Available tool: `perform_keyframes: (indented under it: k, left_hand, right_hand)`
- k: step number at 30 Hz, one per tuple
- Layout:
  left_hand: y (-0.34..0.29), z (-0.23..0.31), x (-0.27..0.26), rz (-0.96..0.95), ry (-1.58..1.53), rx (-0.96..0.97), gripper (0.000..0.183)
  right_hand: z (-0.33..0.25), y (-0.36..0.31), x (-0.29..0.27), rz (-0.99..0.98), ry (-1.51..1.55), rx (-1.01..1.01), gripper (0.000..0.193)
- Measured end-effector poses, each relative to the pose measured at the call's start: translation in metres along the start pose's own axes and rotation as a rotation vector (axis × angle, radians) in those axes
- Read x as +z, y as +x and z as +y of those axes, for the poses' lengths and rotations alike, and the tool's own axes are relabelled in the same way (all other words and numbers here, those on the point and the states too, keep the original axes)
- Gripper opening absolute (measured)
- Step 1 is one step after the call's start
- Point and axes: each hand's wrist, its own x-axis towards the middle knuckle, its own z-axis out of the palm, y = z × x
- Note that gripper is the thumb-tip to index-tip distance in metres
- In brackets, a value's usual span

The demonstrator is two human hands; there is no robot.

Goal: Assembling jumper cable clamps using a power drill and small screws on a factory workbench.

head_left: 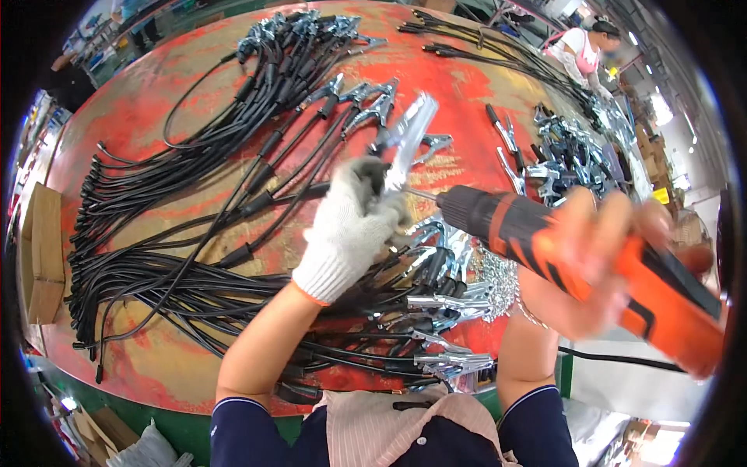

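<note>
My left hand, in a white knitted glove, is closed on a silvery metal cable clamp whose jaws point away from me. A black cable runs to the glove from the left. My right hand, bare and blurred, grips an orange and black electric screwdriver with a black cord. Its thin bit points left and reaches the clamp beside my left fingers; whether it sits in a screw is hidden. Just below lie more cable clamps and a heap of small shiny screws.
Bundled black cables spread across the left of the worn red table. Clamped cables lie at the far side, loose clamps at the right. A co-worker stands far right. A cardboard box adjoins the left edge.
</note>
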Motion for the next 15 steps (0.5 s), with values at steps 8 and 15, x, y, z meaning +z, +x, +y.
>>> perform_keyframes:
  k: [8,15]
  left_hand:
    - [-0.01,0.017,-0.038,0.272,0.613,0.554,0.038]
    - [-0.021,0.021,-0.035,0.22,1.101,0.802,0.048]
  right_hand:
    - [0.046,-0.026,-0.007,0.111,-0.41,0.579,0.05]
    - [0.071,-0.029,0.0,0.191,-0.209,0.714,0.052]
